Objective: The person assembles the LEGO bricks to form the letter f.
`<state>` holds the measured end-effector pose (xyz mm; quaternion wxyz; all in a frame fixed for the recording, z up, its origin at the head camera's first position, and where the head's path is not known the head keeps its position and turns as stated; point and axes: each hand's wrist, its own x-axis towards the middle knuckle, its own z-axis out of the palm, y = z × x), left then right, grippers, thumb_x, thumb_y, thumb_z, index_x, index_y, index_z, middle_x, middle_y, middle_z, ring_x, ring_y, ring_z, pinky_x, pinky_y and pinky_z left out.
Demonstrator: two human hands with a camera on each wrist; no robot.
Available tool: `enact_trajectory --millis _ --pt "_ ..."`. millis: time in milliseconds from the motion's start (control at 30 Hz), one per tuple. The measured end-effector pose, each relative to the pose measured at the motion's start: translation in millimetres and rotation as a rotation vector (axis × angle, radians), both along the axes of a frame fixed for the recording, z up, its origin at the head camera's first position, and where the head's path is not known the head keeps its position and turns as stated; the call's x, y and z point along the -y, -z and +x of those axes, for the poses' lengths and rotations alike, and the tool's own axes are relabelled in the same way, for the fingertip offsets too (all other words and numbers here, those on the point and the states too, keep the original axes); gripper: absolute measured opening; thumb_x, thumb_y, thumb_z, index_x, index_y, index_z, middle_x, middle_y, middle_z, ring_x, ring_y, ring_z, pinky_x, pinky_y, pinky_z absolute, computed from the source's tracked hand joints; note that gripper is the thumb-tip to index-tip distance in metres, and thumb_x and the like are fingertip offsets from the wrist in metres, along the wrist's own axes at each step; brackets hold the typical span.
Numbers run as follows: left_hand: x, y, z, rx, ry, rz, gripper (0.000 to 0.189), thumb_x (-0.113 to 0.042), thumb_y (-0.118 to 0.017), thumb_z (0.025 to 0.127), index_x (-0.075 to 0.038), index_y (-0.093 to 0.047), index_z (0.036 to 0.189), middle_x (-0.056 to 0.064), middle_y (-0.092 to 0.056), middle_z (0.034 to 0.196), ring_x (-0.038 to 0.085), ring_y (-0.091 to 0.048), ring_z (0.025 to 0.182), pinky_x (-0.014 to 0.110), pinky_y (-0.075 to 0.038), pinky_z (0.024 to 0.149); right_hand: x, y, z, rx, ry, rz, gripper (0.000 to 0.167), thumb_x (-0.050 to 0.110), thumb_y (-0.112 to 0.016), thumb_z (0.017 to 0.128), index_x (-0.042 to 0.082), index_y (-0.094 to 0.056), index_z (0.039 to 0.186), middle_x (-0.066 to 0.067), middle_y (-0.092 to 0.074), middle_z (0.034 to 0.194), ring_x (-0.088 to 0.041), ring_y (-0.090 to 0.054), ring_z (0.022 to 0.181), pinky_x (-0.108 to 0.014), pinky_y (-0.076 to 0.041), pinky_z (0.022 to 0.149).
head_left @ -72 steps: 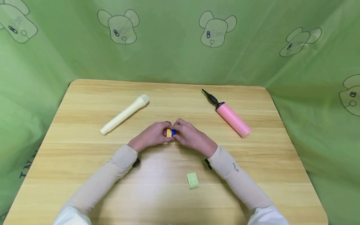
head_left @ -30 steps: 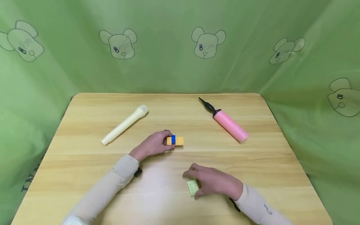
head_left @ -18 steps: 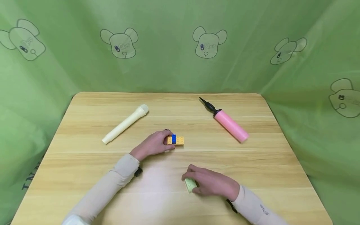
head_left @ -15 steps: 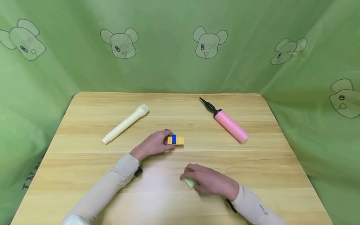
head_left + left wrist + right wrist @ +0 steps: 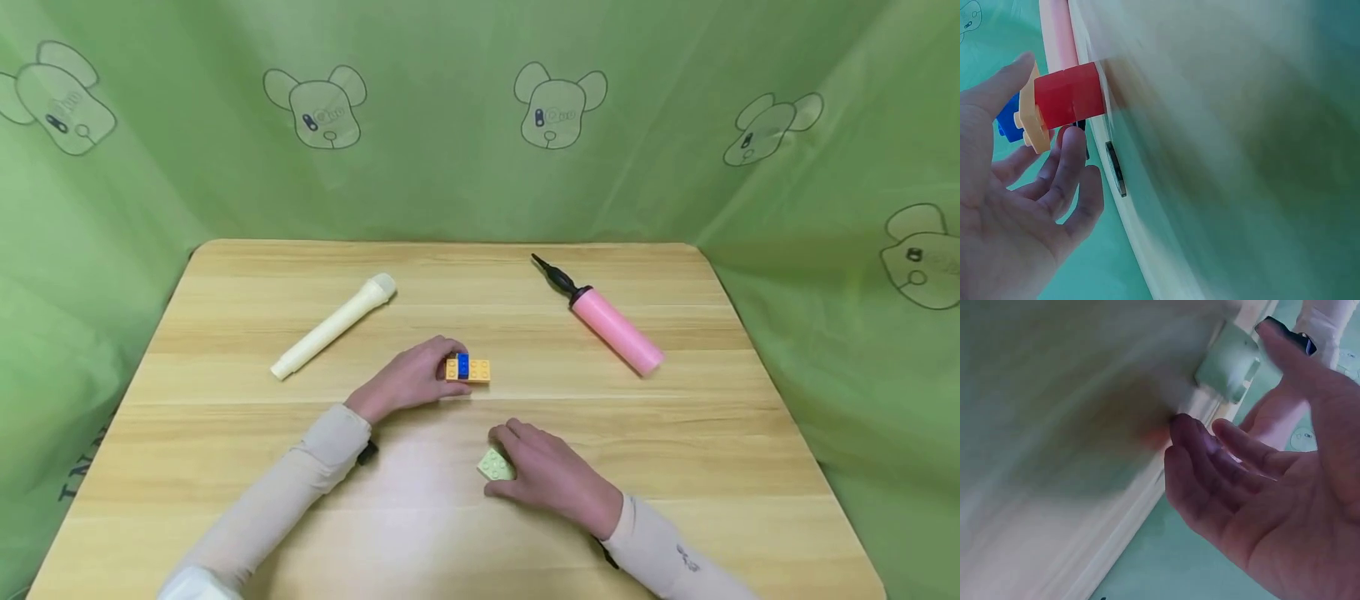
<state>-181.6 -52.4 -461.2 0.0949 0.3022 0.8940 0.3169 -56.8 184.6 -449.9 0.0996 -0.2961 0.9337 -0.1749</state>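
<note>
In the head view my left hand (image 5: 408, 377) pinches the yellow toy brick (image 5: 480, 372) between thumb and fingers. A small blue brick (image 5: 462, 367) sits across its studs. The left wrist view shows a red brick (image 5: 1071, 95) under the yellow one, meeting the tabletop. My right hand (image 5: 551, 471) is spread around a light green brick (image 5: 495, 467), studs up, on the table nearer to me. The right wrist view has the green brick (image 5: 1225, 365) close to the thumb, with a gap to the half-bent fingers.
Back left on the wooden table (image 5: 225, 467) lies a cream microphone-shaped stick (image 5: 330, 329). A pink hand pump (image 5: 618, 333) with a black nozzle lies back right. Green printed curtains (image 5: 442, 167) stand behind the table and at both sides.
My right hand left the yellow brick, reached the light green brick, turned it and shifted it slightly left and away from me; its fingers have now spread. My left hand stayed at the yellow brick.
</note>
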Motion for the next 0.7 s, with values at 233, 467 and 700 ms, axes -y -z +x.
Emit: enact_trajectory --millis 233,467,700 --pt "1.6 0.8 2.3 0.001 0.006 0.009 0.059 -0.042 -0.074 0.090 -0.007 -0.058 0.134 0.007 -0.065 0.121 0.017 -0.062 0.101 0.036 -0.051 0.090 3 -2.5 -15.2 -0.008 0.003 0.003 0.042 0.025 -0.083 0.083 0.005 -0.062 0.113 0.000 -0.063 0.093 -0.011 -0.055 0.077 -0.030 -0.050 0.067" --pt "1.7 -0.2 1.3 -0.003 0.010 -0.012 0.058 -0.044 -0.072 0.091 -0.007 -0.059 0.133 0.003 -0.066 0.112 0.012 -0.060 0.089 0.032 -0.052 0.079 5 -34.3 -42.9 -0.134 -0.001 -0.034 0.043 0.022 -0.082 0.085 0.004 -0.064 0.119 -0.009 -0.070 0.103 -0.017 -0.063 0.084 -0.036 -0.055 0.074" --pt "1.8 0.3 -0.8 -0.009 0.026 0.014 0.052 -0.042 -0.073 0.091 -0.007 -0.061 0.128 -0.001 -0.066 0.103 0.010 -0.059 0.081 0.028 -0.051 0.071 9 -67.7 -75.7 -0.271 -0.022 -0.071 0.038 0.019 -0.081 0.086 0.006 -0.066 0.118 -0.011 -0.071 0.106 -0.023 -0.068 0.090 -0.039 -0.056 0.076"
